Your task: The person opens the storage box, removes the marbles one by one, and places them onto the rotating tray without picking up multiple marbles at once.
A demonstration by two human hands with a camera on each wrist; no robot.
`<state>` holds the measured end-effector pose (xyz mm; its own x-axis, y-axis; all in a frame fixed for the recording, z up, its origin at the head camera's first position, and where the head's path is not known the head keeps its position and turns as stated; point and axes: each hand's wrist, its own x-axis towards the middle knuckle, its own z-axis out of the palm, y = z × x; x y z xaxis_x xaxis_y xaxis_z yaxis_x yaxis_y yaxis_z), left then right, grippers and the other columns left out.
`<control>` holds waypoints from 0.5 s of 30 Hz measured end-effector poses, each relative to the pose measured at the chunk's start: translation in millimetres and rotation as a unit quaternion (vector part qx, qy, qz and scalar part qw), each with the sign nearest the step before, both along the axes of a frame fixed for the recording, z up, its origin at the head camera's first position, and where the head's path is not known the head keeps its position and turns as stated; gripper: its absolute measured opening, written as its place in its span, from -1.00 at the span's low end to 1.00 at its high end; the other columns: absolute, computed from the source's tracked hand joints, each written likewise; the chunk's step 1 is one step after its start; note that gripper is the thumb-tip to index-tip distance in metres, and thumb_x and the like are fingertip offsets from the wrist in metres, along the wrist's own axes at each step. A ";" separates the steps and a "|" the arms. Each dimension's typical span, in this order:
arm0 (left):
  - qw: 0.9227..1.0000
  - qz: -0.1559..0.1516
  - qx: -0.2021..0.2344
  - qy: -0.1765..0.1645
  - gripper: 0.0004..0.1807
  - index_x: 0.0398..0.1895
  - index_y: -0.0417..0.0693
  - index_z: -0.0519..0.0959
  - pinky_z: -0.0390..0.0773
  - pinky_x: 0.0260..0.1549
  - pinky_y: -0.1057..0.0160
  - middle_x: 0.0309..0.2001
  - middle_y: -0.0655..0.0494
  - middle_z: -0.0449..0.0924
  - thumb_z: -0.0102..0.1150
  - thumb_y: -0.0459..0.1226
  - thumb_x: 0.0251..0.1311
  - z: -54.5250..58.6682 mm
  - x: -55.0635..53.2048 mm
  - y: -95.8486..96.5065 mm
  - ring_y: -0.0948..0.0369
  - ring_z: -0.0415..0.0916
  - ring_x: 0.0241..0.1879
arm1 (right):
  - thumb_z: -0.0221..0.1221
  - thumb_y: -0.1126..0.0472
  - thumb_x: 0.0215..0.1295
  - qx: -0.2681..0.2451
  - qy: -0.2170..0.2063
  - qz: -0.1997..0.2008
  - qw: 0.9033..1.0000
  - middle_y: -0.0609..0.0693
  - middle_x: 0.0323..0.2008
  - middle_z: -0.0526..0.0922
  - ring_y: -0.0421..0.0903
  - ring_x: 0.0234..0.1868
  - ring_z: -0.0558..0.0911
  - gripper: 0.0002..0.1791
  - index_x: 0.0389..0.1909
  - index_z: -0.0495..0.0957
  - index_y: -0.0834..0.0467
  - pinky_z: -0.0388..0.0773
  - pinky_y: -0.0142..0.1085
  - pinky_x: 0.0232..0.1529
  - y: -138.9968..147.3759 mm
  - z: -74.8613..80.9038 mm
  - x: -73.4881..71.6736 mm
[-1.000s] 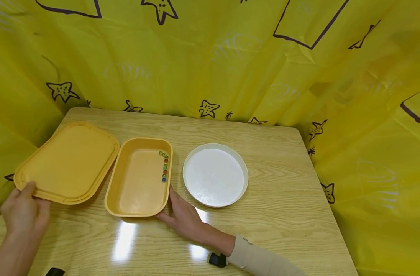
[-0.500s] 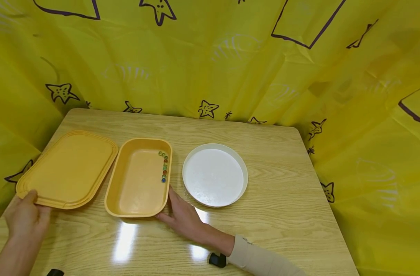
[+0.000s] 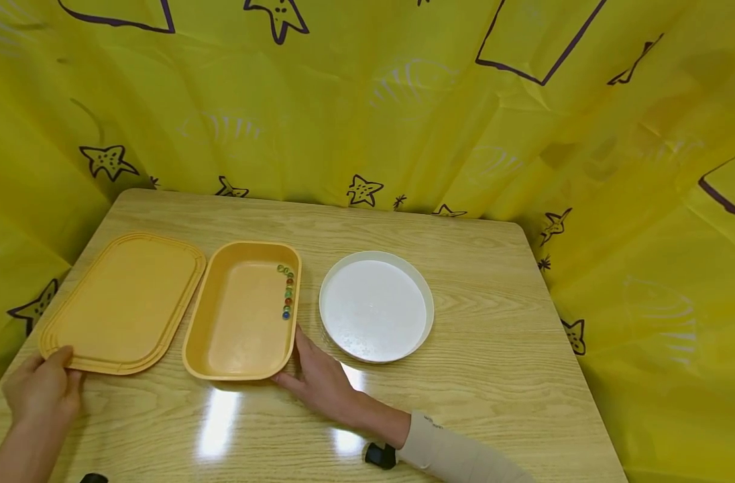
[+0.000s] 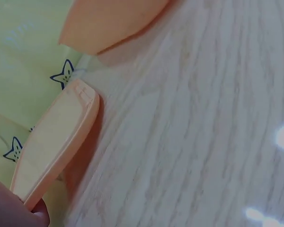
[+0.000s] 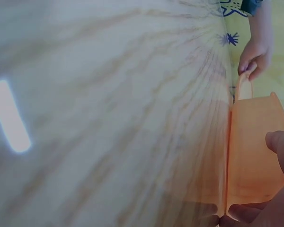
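Observation:
My left hand pinches the near-left corner of a flat yellow-orange lid with rounded corners. In the left wrist view the lid slants, with a shadow between it and the table. To its right stands a yellow-orange rectangular plastic container; several glass marbles lie in a line along its right side. My right hand grips the container's near-right corner from outside. In the right wrist view the thumb presses on the container wall, and the other fingers are partly cut off.
A round white shallow tray sits to the right of the container. The wood-grain table carries everything. A yellow curtain with starfish drawings hangs behind and along both sides.
My left hand has brought the lid down and slightly toward me, and it lies flatter than before. The right hand, container, marbles and white tray stay where they were.

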<state>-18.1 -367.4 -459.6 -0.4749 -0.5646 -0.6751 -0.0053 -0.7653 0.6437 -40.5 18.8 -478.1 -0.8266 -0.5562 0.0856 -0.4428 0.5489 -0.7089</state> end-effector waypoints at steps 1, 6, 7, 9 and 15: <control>1.000 -0.008 -0.016 -0.008 -0.66 -0.07 0.08 0.66 0.51 -0.43 0.48 -0.15 0.37 0.57 0.14 -0.54 0.28 -0.9 -0.3 -0.7 0.50 0.48 -0.17 | 0.20 -0.16 0.38 0.000 0.000 0.000 1.000 0.08 0.48 0.21 -0.05 0.32 0.41 0.04 0.61 -0.22 0.09 0.56 -0.18 0.04 0.0 -0.1 0.1; 0.982 -0.094 -0.144 -0.076 -0.31 0.50 -0.01 0.24 0.47 -0.32 0.61 0.05 0.45 0.40 0.02 -0.55 0.31 -2.5 -1.0 -1.9 0.55 0.39 -0.02 | 0.21 -0.16 0.37 0.000 0.000 -0.003 1.000 0.08 0.48 0.23 -0.06 0.31 0.42 0.03 0.61 -0.20 0.09 0.56 -0.18 0.02 -0.1 -0.9 0.5; 0.975 -0.117 -0.167 -0.092 -0.25 0.55 -0.04 0.09 0.45 -0.28 0.63 0.07 0.48 0.35 0.00 -0.54 0.32 -2.4 -0.9 -2.2 0.57 0.35 0.00 | 0.21 -0.16 0.37 0.001 -0.001 -0.003 1.000 0.07 0.47 0.23 -0.06 0.31 0.42 0.03 0.61 -0.21 0.08 0.56 -0.19 0.02 0.0 -0.9 0.6; 0.953 -0.164 -0.218 -0.132 -0.22 0.58 -0.04 -0.01 0.40 -0.29 0.67 0.05 0.47 0.29 -0.03 -0.50 0.33 -3.8 -0.3 -3.7 0.56 0.30 -0.04 | 0.21 -0.16 0.37 0.001 0.000 -0.003 1.000 0.07 0.47 0.24 -0.07 0.30 0.43 0.03 0.61 -0.20 0.08 0.57 -0.19 0.01 0.3 -0.9 0.5; 0.897 -0.248 -0.317 -0.180 -0.21 0.58 -0.16 -0.09 0.38 -0.36 0.67 -0.06 0.29 0.26 -0.03 -0.43 0.34 -8.6 1.6 -8.0 0.55 0.23 -0.21 | 0.19 -0.17 0.38 -0.006 0.002 -0.001 1.000 0.07 0.47 0.24 -0.08 0.32 0.42 0.02 0.61 -0.20 0.08 0.56 -0.20 0.02 0.6 -0.1 0.4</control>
<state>-16.5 -375.4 -468.3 -0.5904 -0.6684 -0.4524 -0.5390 -0.0907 0.8374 -40.1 19.4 -478.2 -0.8274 -0.5533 0.0957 -0.4447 0.5417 -0.7133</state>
